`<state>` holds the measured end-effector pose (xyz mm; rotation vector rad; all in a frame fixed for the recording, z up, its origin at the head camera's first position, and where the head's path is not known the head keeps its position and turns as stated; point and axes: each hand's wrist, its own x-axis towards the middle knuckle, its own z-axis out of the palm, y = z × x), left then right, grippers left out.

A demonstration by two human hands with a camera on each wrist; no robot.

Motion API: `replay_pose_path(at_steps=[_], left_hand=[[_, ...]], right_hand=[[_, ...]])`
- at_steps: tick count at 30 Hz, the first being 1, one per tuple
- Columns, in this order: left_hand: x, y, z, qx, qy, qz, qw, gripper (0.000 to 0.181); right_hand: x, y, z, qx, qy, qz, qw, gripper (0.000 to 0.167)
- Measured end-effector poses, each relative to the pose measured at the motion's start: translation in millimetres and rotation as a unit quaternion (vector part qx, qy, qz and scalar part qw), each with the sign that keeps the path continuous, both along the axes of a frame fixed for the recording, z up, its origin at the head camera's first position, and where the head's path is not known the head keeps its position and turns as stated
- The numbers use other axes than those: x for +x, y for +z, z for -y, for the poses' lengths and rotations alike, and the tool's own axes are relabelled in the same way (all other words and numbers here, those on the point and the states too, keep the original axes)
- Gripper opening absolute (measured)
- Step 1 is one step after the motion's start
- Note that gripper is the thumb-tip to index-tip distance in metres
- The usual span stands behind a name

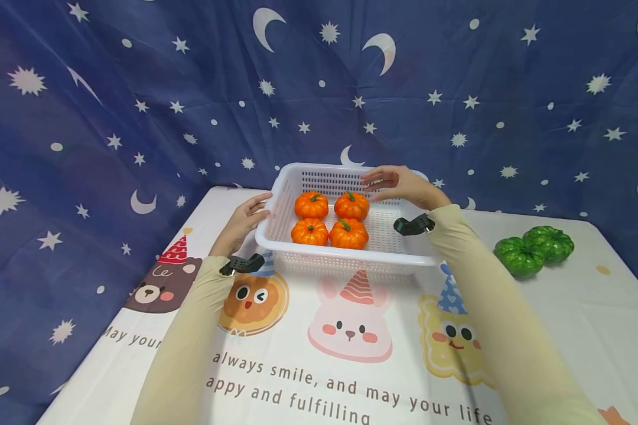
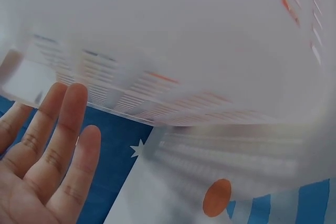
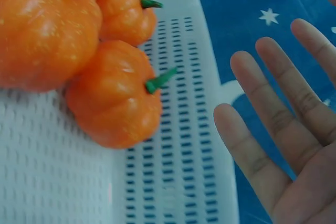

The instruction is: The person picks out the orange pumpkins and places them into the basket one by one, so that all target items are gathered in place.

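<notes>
A white plastic basket [image 1: 351, 254] with slotted walls holds several small orange pumpkins [image 1: 348, 234] with green stems, grouped in its left half. At the basket's left end, my left hand [image 1: 241, 221] has its fingertips at the rim; its extended fingers [image 2: 73, 114] appear against the slotted wall in the left wrist view. My right hand [image 1: 406, 186] is over the right rear part of the basket, holding nothing, fingers pointing left. In the right wrist view, the right hand's spread fingers [image 3: 262, 77] appear beyond the basket's rim, apart from the nearest pumpkin [image 3: 115, 98].
Two green pumpkins [image 1: 549, 244] sit side by side on the table, right of the basket. The white tablecloth [image 1: 276, 366] carries cartoon figures and printed words. A dark blue curtain [image 1: 319, 77] with moons and stars hangs behind and along the left.
</notes>
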<state>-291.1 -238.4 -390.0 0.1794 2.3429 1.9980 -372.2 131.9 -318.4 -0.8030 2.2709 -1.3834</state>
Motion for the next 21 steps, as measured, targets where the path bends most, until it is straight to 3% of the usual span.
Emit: replay_pose_path(at_steps=[15,21], left_hand=[[-5.5,5.9,11.0,-0.077,-0.030,0.002,0.9966,0.053],[-2.9,22.2,17.1,-0.095,-0.050,-0.027,0.9938,0.053]], right_hand=[[21.8,26.6,-49,0.005,-0.088,-0.087,0.9923,0.046],[34.4,37.7,-62,0.022,-0.108,-0.110,0.9878,0.049]])
